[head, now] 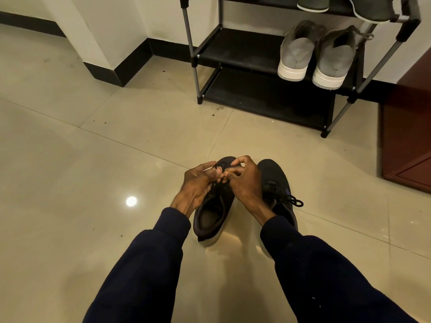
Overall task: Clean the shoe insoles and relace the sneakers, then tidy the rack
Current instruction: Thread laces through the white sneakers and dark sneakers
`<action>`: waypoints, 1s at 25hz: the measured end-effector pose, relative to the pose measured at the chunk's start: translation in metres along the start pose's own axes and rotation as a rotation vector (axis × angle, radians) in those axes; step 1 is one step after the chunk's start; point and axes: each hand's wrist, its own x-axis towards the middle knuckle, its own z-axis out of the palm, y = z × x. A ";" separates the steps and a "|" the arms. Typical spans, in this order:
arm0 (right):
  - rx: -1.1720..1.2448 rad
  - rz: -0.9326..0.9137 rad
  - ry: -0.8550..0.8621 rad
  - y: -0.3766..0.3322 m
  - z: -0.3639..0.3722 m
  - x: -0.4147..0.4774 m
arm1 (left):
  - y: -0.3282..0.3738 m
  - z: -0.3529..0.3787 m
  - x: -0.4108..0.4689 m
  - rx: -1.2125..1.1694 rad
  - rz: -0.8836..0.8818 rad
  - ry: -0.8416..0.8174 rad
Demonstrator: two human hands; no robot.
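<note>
So the dark sneaker is sitting on the tile floor, well short of the rack. The left hand and right hand are both pinching its black lace over the front eyelets. The second sneaker is sitting just beside it with a tied bow, and a grey pair is resting on the rack's shelf.

Glossy beige tile floor under two black sneakers and a shoe rack, grey sneakers on its shelf.
</note>
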 end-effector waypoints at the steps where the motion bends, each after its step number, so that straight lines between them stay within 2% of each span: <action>1: -0.037 -0.038 -0.017 0.001 -0.001 -0.001 | 0.002 0.001 -0.001 0.043 -0.007 -0.005; 6: -0.167 -0.252 -0.097 0.007 -0.002 -0.004 | 0.007 0.009 -0.001 0.120 -0.084 0.131; 10: -0.369 -0.364 -0.126 0.017 0.003 -0.001 | 0.007 0.010 -0.003 0.147 -0.093 0.139; 15: -0.455 -0.288 -0.116 0.021 0.006 0.008 | 0.000 0.008 -0.003 0.324 0.118 0.134; 18: -0.331 -0.162 -0.081 0.013 0.004 0.006 | 0.002 0.009 0.001 0.460 0.185 0.139; 21: -0.154 -0.051 -0.049 0.006 0.000 0.003 | 0.004 0.011 0.003 0.453 0.119 0.154; 25: -0.154 -0.093 -0.093 0.005 -0.003 0.001 | 0.008 0.012 0.004 0.442 0.015 0.162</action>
